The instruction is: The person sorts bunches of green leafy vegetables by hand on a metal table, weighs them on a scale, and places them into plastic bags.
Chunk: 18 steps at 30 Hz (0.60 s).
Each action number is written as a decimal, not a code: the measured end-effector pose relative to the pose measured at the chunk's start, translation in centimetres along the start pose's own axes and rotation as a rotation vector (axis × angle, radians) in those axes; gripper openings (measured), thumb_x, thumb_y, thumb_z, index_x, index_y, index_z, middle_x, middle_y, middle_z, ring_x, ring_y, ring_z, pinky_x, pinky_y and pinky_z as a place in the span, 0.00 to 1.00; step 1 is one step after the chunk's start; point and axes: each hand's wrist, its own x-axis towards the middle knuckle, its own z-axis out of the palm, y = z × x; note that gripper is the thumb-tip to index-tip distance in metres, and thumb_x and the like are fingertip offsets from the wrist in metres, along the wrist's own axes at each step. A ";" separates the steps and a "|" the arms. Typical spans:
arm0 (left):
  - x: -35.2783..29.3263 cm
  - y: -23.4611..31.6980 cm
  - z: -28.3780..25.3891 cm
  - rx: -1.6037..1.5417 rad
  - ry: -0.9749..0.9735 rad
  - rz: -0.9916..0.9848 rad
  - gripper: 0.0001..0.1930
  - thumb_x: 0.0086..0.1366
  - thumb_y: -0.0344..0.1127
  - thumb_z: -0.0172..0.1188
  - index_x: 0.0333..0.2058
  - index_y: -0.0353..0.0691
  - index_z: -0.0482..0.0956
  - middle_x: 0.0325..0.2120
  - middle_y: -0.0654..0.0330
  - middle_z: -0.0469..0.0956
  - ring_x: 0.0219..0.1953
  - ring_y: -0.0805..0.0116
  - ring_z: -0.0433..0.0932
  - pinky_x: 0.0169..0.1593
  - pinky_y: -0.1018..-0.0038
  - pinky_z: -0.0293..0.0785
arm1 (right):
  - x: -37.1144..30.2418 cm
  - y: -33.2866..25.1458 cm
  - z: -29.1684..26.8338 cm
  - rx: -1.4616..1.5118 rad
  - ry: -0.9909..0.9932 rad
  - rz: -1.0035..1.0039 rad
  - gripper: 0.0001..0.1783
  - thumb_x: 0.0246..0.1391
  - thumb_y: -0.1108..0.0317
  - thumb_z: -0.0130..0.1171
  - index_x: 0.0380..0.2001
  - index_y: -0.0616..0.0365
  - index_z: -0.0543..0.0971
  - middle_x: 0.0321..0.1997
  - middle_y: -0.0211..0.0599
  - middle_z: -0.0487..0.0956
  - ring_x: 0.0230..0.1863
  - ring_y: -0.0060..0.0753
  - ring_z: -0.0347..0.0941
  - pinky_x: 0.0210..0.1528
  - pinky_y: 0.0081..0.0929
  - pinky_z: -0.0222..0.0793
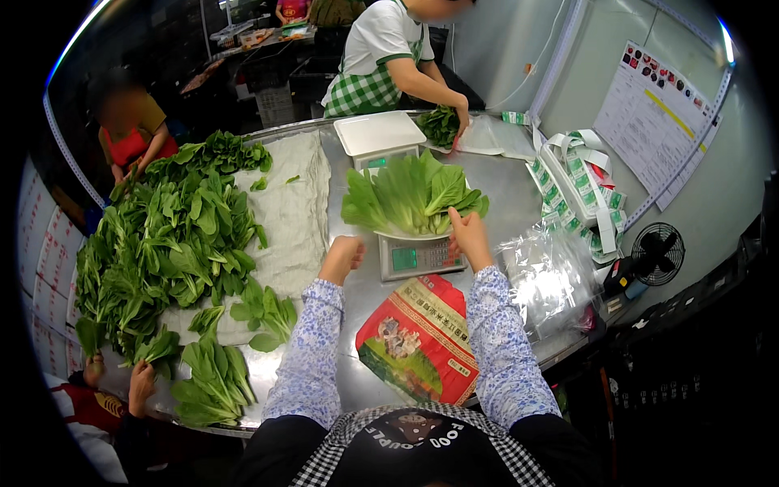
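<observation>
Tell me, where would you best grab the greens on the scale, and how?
Probably by both ends, from left and right: the greens spread wider than the white pan of the scale, so their ends overhang. The right hand is at their near right edge; the left hand is clear of them.

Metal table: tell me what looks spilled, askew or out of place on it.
Green-and-white label strips sprawl in tangled loops at the right, looking untidy. A small stray leaf lies on the pale cloth, apart from the heaped leafy greens. The bunch of greens seems to overhang the digital scale.
</observation>
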 end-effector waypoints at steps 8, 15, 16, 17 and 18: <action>-18.5 -11.7 -8.6 0.232 0.178 0.316 0.10 0.61 0.30 0.53 0.41 0.36 0.74 0.21 0.63 0.74 0.19 0.77 0.70 0.22 0.81 0.66 | -13.5 4.6 2.7 -0.160 -0.207 -0.308 0.17 0.58 0.57 0.55 0.30 0.63 0.71 0.24 0.37 0.77 0.27 0.29 0.74 0.31 0.28 0.70; -34.6 -21.3 -19.2 -0.053 0.800 0.114 0.07 0.63 0.28 0.50 0.38 0.35 0.72 0.20 0.62 0.73 0.16 0.79 0.67 0.18 0.81 0.63 | -26.4 2.6 15.2 -0.195 -1.287 -0.360 0.17 0.58 0.57 0.54 0.40 0.61 0.76 0.27 0.40 0.80 0.23 0.30 0.75 0.29 0.30 0.72; -35.9 -22.2 -19.3 -0.050 0.746 0.103 0.07 0.63 0.28 0.50 0.39 0.35 0.72 0.20 0.62 0.73 0.16 0.79 0.67 0.19 0.81 0.64 | -27.4 2.2 16.8 -0.185 -1.334 -0.439 0.17 0.58 0.57 0.54 0.41 0.61 0.75 0.27 0.40 0.80 0.21 0.29 0.75 0.28 0.29 0.72; -36.8 -23.1 -19.3 -0.049 0.694 0.090 0.07 0.63 0.29 0.51 0.39 0.35 0.73 0.21 0.62 0.73 0.17 0.78 0.68 0.19 0.81 0.64 | -28.1 1.8 17.9 -0.173 -1.398 -0.334 0.17 0.58 0.58 0.55 0.42 0.62 0.75 0.27 0.40 0.80 0.22 0.29 0.75 0.28 0.28 0.72; -38.1 -24.3 -19.4 -0.055 0.660 0.072 0.07 0.63 0.29 0.51 0.39 0.35 0.73 0.21 0.62 0.73 0.17 0.78 0.69 0.19 0.81 0.64 | -29.2 0.8 19.2 -0.166 -1.479 -0.231 0.17 0.57 0.60 0.55 0.43 0.63 0.75 0.27 0.41 0.81 0.22 0.28 0.75 0.28 0.27 0.72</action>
